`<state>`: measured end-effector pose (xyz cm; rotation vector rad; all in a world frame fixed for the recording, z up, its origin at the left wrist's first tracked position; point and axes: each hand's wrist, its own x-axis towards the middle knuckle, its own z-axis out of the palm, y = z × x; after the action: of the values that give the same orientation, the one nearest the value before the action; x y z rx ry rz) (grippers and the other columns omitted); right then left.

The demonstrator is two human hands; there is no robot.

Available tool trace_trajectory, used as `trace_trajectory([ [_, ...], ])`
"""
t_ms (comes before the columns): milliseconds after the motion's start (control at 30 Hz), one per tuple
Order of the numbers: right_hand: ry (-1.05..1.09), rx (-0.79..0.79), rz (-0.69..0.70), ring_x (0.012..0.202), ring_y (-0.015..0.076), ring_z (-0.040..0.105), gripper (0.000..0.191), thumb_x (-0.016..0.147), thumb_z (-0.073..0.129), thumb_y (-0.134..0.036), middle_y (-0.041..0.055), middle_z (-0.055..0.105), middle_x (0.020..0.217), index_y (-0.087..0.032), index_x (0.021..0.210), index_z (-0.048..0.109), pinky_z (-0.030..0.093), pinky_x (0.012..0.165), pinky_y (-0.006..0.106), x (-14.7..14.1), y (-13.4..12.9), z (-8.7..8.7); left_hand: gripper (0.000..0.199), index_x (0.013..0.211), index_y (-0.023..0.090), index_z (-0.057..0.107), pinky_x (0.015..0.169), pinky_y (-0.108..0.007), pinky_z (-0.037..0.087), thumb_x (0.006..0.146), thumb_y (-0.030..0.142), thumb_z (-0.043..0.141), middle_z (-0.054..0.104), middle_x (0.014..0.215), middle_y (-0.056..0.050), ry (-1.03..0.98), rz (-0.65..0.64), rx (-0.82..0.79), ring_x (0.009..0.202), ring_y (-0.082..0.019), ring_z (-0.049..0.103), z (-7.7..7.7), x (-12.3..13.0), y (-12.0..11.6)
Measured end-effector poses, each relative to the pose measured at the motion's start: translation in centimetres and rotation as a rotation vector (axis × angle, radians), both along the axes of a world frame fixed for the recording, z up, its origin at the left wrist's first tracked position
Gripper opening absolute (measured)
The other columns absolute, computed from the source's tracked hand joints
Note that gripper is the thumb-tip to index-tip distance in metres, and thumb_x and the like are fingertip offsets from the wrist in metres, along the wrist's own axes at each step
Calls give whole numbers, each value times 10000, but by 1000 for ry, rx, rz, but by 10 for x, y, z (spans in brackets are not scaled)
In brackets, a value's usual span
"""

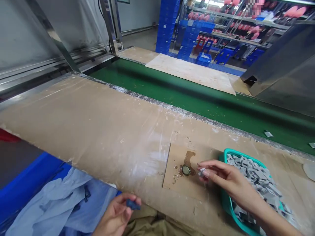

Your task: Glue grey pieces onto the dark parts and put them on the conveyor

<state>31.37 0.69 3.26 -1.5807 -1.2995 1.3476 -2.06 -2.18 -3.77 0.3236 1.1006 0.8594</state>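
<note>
My right hand (227,180) reaches left over a small brown board (182,183) and pinches a small grey square piece (201,171) at its fingertips. The piece hovers just right of a metal bottle cap (186,170) that sits in a brown stain on the board. A teal basket (227,200) full of several grey square pieces (258,180) lies under my right wrist. My left hand (115,216) is low at the near table edge and holds a small dark blue piece (133,205) between thumb and fingers.
The worn brown worktable (98,131) runs along a green conveyor belt (209,101) with two small grey pieces (268,133) on it. Light blue cloth (61,203) lies by a blue crate at bottom left. Stacked blue crates (167,26) and shelving stand behind.
</note>
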Motion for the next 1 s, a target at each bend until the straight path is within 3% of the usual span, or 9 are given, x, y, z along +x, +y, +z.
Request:
trace_trajectory([
  [133,-79,71,-3,795,218,676,368,735,723,-388,112,683,979,-213,1053,664,582,731,344,-4,4,-5,280,763,214,706,778,-216,457,557,325,861,695,820,-32,-177,20,-2,836,-143,605,24,36,6],
  [233,-244,174,71,920,246,654,250,774,684,-362,117,656,1036,-212,974,691,571,797,366,-1,4,-12,234,776,199,689,673,-181,454,596,207,839,704,938,-43,-217,21,-41,736,-98,586,35,51,11],
  [300,-349,229,119,946,250,645,212,815,637,-348,111,647,1043,-219,976,687,570,799,371,1,4,-17,220,783,187,677,715,-180,467,615,151,814,692,1028,-51,-222,37,-39,755,-91,589,36,57,12],
  [400,-489,280,163,813,220,659,205,858,575,-314,94,650,1021,-234,1023,666,575,725,363,0,4,-21,171,791,170,664,780,-203,485,675,219,781,682,1059,-67,-279,54,-16,801,-107,606,32,63,12],
  [567,-476,275,260,879,223,647,214,877,551,-302,92,636,1016,-231,1055,644,559,732,345,-7,9,-19,113,769,173,647,708,-179,481,727,206,747,682,971,-33,-319,30,-34,751,-94,623,28,73,13],
  [733,-636,376,270,821,206,654,225,912,508,-285,81,669,970,-218,1094,620,544,718,328,-8,9,-20,323,1012,194,692,787,-212,489,701,224,775,657,934,-33,-399,-19,-9,830,-129,636,29,81,11],
  [833,-724,445,266,746,198,655,195,892,540,-278,65,681,911,-213,1059,615,540,670,310,-7,6,-25,281,936,178,723,824,-224,491,670,224,800,667,933,-37,-448,-25,-58,844,-135,644,30,84,9],
  [1000,-736,449,317,776,205,655,169,907,507,-279,72,678,891,-207,987,636,539,695,315,-10,7,-31,163,839,160,717,873,-308,503,690,188,778,669,850,-45,-511,-49,-59,901,-175,635,34,87,13],
])
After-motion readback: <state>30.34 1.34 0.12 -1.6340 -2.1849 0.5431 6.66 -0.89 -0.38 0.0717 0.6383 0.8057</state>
